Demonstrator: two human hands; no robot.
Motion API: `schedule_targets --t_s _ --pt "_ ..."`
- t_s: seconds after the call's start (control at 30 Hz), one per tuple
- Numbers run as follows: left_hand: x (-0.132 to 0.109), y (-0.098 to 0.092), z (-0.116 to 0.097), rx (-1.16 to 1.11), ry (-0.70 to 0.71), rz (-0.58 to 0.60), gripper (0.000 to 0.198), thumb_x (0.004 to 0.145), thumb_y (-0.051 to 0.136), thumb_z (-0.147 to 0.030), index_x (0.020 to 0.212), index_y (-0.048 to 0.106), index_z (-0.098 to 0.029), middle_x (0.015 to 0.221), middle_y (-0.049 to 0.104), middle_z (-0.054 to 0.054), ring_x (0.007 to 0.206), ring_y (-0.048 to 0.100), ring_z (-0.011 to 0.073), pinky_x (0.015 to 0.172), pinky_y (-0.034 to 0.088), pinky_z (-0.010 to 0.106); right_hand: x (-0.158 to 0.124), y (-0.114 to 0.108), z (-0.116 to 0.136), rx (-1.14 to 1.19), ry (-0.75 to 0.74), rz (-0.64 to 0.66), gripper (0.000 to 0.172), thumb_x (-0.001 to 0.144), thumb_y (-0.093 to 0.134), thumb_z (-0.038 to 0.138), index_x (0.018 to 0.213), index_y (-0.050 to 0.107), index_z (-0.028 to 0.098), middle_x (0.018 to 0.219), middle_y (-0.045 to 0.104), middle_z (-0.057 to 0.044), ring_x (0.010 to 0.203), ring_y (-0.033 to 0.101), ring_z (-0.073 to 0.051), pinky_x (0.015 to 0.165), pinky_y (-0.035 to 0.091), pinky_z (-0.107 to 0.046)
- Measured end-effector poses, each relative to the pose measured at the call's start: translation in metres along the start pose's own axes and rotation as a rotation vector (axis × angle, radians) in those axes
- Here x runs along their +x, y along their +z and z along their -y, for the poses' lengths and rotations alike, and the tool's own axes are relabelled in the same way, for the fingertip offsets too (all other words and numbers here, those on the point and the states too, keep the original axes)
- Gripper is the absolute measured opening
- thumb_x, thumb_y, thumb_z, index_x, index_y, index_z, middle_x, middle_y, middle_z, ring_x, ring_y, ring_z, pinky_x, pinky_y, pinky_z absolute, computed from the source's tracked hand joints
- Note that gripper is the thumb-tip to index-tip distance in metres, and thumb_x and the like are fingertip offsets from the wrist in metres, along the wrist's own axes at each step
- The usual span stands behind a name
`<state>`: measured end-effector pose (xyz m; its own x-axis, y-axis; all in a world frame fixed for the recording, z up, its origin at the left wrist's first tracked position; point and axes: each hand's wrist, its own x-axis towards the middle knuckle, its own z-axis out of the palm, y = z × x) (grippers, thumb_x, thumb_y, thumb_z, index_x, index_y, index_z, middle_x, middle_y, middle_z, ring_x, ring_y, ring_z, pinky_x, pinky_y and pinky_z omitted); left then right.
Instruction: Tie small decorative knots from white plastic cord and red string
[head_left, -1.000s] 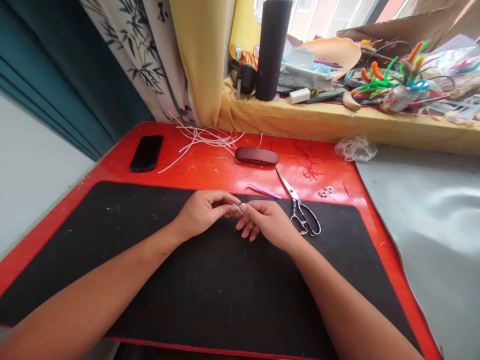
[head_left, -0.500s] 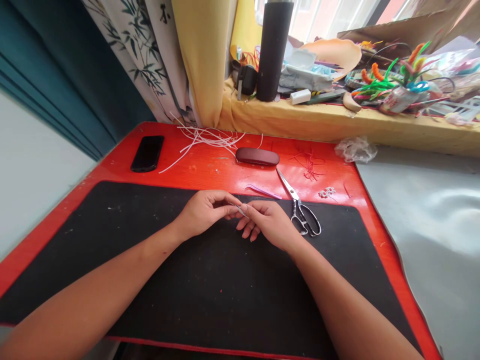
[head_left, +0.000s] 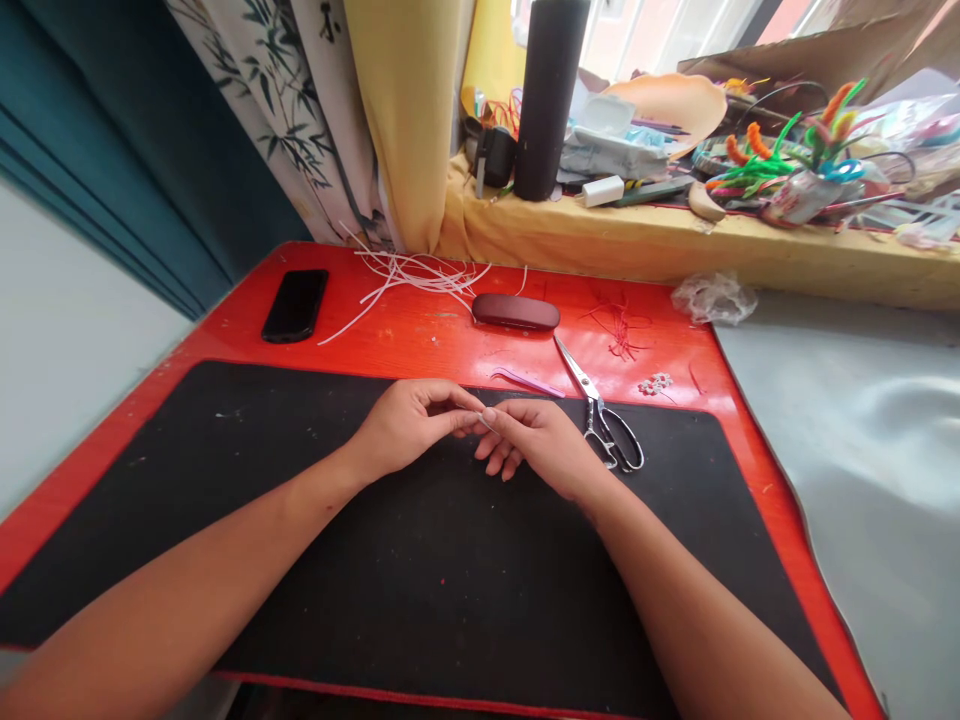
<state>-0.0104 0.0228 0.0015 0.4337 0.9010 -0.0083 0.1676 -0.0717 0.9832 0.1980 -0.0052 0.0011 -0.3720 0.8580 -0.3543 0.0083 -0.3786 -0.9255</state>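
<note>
Over the black mat, my left hand and my right hand meet fingertip to fingertip. Both are closed in a pinch on a small, thin white strip, mostly covered by the fingers. The other fingers of my right hand curl loosely below it. Just right of that hand lie silver scissors with dark-trimmed handles, their tips pointing away. Purple tweezers rest at the mat's far edge. A tangle of white strips lies further back on the red table.
A black phone sits at the back left, a maroon case mid-back. Red threads, small pale beads and crumpled clear plastic lie right. A black bottle stands on the cluttered windowsill.
My fingertips have shifted slightly, and less of the white strip shows between them. Everything else lies as before, apart from a tiny shift of the view.
</note>
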Motion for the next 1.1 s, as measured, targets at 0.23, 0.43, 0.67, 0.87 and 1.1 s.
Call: schedule_targets --t_s 0.23,0.43,0.67,0.87,1.1 --pt "-0.0045 0.0015 -0.0064 0.186 0.188 -0.052 0.009 0.091 0.077 -0.024 0.095 0.084 -0.019 0.087 0.080 0.004 0.077 0.074 0.0162 0.075 0.060 0.025 -0.0004 -0.0005 0.0024 0.038 0.015 0.004 0.032 0.093 0.074 0.048 0.088 0.071 0.016 0.072 0.075 -0.003 0.057 0.070 -0.013 0.049 0.052 -0.020" --pt "-0.0026 -0.0005 -0.0044 0.056 0.052 -0.027 0.016 0.087 0.081 -0.032 0.096 0.084 -0.018 0.087 0.082 0.006 0.075 0.075 0.0183 0.074 0.062 0.028 -0.0003 -0.0026 0.0013 0.038 0.008 0.015 0.033 0.092 0.075 0.049 0.088 0.072 0.017 0.071 0.074 -0.003 0.057 0.070 -0.013 0.049 0.052 -0.020" --pt "0.0009 -0.0015 -0.0054 -0.073 -0.074 0.015 0.022 0.082 0.084 -0.035 0.094 0.083 -0.017 0.087 0.083 0.007 0.074 0.077 0.0197 0.075 0.065 0.031 -0.0019 -0.0036 0.0014 0.013 0.011 0.010 0.035 0.094 0.073 0.051 0.086 0.072 0.016 0.069 0.073 -0.004 0.058 0.070 -0.013 0.050 0.053 -0.021" --pt "0.0005 -0.0009 -0.0059 -0.074 -0.094 0.012 0.018 0.081 0.083 -0.030 0.093 0.082 -0.016 0.083 0.082 0.006 0.071 0.075 0.0174 0.072 0.063 0.028 -0.0009 -0.0011 0.0003 -0.016 0.001 0.013 0.037 0.094 0.071 0.051 0.087 0.072 0.015 0.069 0.073 -0.004 0.057 0.070 -0.013 0.049 0.054 -0.020" --pt "0.0027 -0.0027 -0.0059 -0.092 -0.158 -0.037 0.020 0.079 0.084 -0.030 0.091 0.081 -0.015 0.081 0.081 0.006 0.070 0.074 0.0168 0.070 0.062 0.027 0.0002 0.0053 -0.0040 -0.144 -0.075 -0.130 0.033 0.097 0.065 0.049 0.090 0.069 0.018 0.078 0.072 -0.004 0.058 0.070 -0.014 0.044 0.052 -0.021"
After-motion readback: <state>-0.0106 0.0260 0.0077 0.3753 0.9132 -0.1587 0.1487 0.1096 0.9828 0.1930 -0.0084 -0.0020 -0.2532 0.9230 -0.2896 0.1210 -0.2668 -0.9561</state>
